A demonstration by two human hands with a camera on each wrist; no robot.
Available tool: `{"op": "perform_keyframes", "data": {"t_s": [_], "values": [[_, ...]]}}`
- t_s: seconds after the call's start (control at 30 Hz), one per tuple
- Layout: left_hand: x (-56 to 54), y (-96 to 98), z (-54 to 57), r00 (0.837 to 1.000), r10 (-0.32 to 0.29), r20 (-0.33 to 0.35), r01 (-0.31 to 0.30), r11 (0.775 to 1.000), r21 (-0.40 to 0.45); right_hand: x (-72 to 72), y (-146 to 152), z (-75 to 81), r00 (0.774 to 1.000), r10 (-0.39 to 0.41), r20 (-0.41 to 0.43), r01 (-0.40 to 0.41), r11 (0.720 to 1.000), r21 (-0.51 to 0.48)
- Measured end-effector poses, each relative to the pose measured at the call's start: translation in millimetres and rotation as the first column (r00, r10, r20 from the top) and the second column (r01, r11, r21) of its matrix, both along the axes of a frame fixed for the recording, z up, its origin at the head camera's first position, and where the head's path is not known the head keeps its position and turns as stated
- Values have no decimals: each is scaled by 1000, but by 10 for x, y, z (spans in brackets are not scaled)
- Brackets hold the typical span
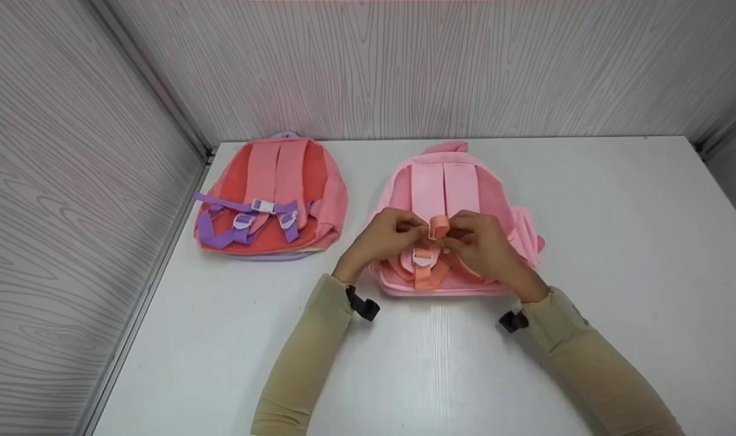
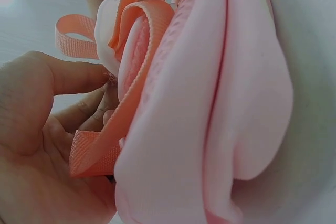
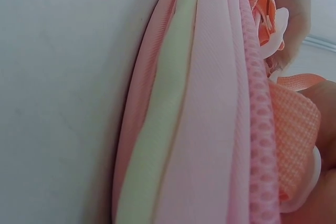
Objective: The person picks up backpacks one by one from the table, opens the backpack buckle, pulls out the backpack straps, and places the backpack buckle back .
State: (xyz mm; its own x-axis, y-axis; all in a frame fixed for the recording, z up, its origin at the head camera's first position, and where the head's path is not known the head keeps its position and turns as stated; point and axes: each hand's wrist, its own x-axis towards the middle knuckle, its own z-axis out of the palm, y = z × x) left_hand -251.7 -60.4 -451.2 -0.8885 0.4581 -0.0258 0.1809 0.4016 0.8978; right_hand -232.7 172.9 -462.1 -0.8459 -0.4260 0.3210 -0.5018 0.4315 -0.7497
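A light pink backpack (image 1: 428,181) lies on its front, with its shoulder straps facing up. My left hand (image 1: 392,233) pinches the edge of a white plastic fitting (image 2: 106,24), thumb against fingers. An orange webbing strap (image 1: 440,225) stands up in a small loop between my hands. On the loop's other side, my right hand (image 1: 483,245) pinches the webbing by the fitting; its fingertips are partly hidden. A second white strap adjuster (image 1: 422,257) sits just below, with orange webbing through it. In the right wrist view, woven orange webbing (image 3: 296,135) lies beside the pink mesh back panel (image 3: 262,156).
To the left lies a coral backpack (image 1: 331,200), also straps up, its purple webbing (image 1: 222,239) joined by a white buckle (image 1: 263,206). Both bags are on a white table (image 1: 616,242). Wood-grained panels (image 1: 404,72) stand behind and at the sides.
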Motion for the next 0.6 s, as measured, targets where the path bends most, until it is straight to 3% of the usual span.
{"op": "perform_keyframes", "data": {"t_s": [0.23,0.6], "values": [[-16,-36,8,999,-12,33,11,999,31,-8,12,15,1000,4,4,-4,1000,8],[-2,-20,9,1000,-2,7,2,1000,-6,-1,7,9,1000,1,-5,-1,1000,18]]}}
